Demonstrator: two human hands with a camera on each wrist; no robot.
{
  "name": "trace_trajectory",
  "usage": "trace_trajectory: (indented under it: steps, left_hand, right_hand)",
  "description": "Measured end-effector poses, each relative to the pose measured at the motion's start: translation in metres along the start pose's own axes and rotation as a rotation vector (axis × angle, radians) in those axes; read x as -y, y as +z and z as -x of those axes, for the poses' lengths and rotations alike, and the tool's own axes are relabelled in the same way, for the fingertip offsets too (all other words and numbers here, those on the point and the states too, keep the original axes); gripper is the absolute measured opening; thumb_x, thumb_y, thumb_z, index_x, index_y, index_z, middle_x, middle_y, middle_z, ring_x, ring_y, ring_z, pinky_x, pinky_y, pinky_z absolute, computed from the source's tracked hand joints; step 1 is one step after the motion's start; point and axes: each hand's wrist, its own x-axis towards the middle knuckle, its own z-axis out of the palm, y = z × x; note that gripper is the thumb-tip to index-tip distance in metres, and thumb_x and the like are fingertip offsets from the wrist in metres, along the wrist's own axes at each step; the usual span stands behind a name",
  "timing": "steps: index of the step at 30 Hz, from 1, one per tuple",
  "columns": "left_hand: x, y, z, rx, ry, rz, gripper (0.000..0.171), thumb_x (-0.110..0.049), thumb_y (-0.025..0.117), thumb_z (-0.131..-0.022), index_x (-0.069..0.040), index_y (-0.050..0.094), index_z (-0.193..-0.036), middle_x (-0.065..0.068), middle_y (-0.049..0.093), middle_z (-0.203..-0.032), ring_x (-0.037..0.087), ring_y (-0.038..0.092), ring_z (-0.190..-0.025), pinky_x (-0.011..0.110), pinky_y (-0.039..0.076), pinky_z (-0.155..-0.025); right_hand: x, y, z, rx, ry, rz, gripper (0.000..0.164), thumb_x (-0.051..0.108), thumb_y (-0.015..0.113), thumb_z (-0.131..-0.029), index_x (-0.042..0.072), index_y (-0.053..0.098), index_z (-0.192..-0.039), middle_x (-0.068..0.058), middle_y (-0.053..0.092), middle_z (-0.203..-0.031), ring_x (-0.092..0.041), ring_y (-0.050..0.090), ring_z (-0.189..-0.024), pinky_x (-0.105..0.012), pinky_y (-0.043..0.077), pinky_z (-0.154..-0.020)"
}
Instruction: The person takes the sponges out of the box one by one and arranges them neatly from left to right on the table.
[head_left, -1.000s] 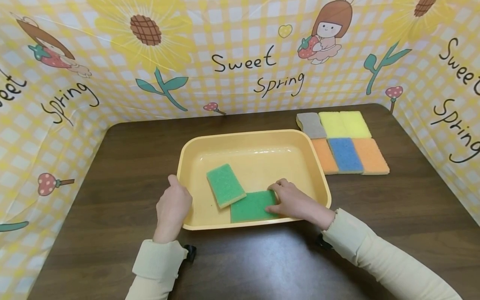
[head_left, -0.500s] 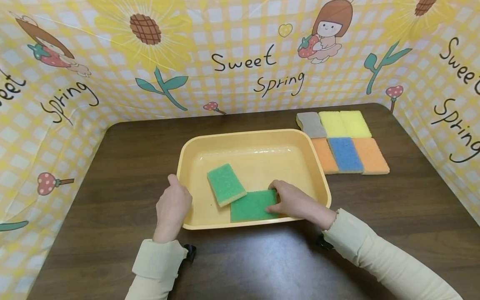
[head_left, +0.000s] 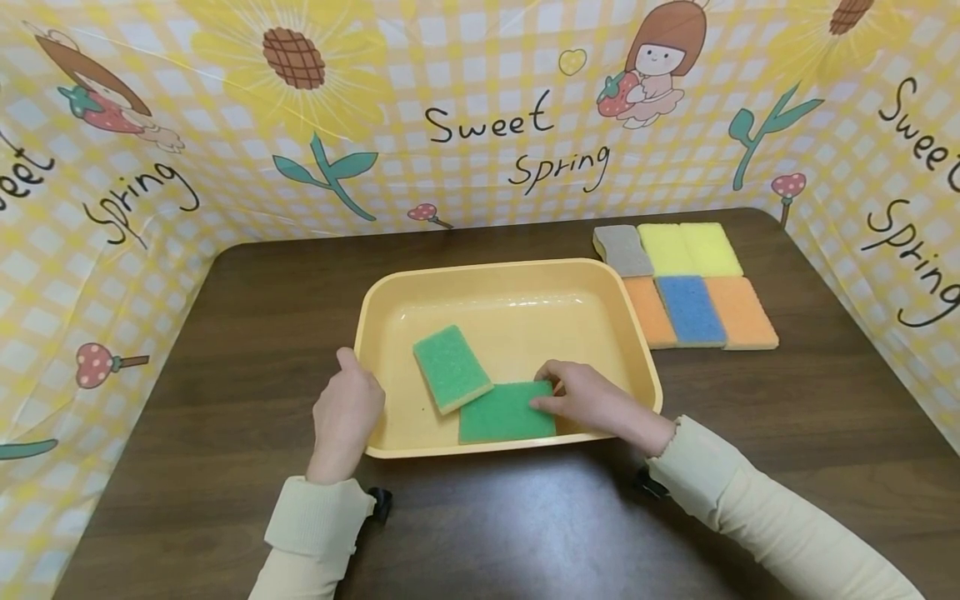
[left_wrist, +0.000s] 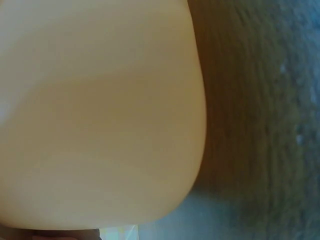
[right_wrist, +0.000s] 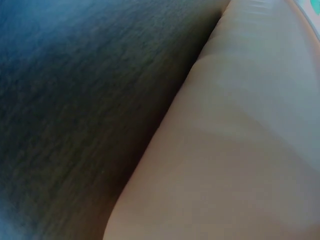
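Observation:
A pale yellow plastic basin sits on the dark table. My left hand grips its left rim, thumb pointing up. Two green scouring sponges are inside: a tilted sponge overlaps the left end of a flat sponge along the near wall. My right hand is over the flat sponge's right end, loosely curled, its thumb and index finger apart around the far right corner. Most of that sponge's right edge shows below the thumb. Blurred skin fills much of both wrist views, hiding the fingertips.
Right of the basin lie more sponges in two rows: a grey one, yellow ones, a blue one and orange ones. A yellow checked cloth hangs around the table's back and sides.
My right thumb has slid up from the flat sponge's near part toward its far right corner, exposing more of its right edge. The sponge has shifted very slightly left. The left hand stays put.

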Motion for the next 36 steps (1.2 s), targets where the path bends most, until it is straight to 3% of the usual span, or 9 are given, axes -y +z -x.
trace_trajectory:
  steps: [13,21,29,36]
  left_hand:
    - [0.001,0.001,-0.001,-0.011,0.008,-0.003,0.029,-0.014,0.032,-0.097,0.007,0.03,-0.117,0.024,0.058,-0.073,0.031,0.057,-0.058,0.038,0.038,-0.045]
    - [0.001,0.001,-0.001,-0.011,0.005,-0.006,0.028,-0.014,0.033,-0.098,0.007,0.03,-0.116,0.024,0.059,-0.074,0.033,0.058,-0.06,0.039,0.039,-0.046]
    - [0.001,0.001,-0.002,-0.009,-0.003,0.006,0.026,-0.014,0.031,-0.097,0.006,0.031,-0.114,0.025,0.059,-0.074,0.033,0.058,-0.06,0.039,0.039,-0.047]
    - [0.0,0.0,0.0,0.0,-0.004,0.004,0.028,-0.014,0.031,-0.097,0.006,0.03,-0.116,0.023,0.058,-0.073,0.031,0.057,-0.058,0.037,0.038,-0.046]
  right_hand:
    - [0.001,-0.002,0.0,-0.002,0.023,-0.048,0.023,0.023,0.07,-0.087,0.008,0.059,-0.1,-0.01,0.064,-0.099,-0.021,0.059,-0.093,-0.036,0.048,-0.08]
    - [0.004,-0.006,-0.001,0.026,0.018,-0.057,0.037,0.021,0.07,-0.087,0.002,0.063,-0.117,-0.011,0.066,-0.108,-0.021,0.059,-0.095,-0.034,0.048,-0.081]
    - [0.004,-0.008,0.002,0.005,-0.002,-0.088,0.028,0.021,0.067,-0.088,0.004,0.066,-0.111,-0.009,0.066,-0.101,-0.019,0.059,-0.091,-0.033,0.048,-0.079]
    - [0.002,-0.012,0.001,-0.063,0.018,-0.106,0.022,0.019,0.065,-0.09,0.005,0.065,-0.106,-0.011,0.063,-0.1,-0.02,0.058,-0.087,-0.033,0.046,-0.078]
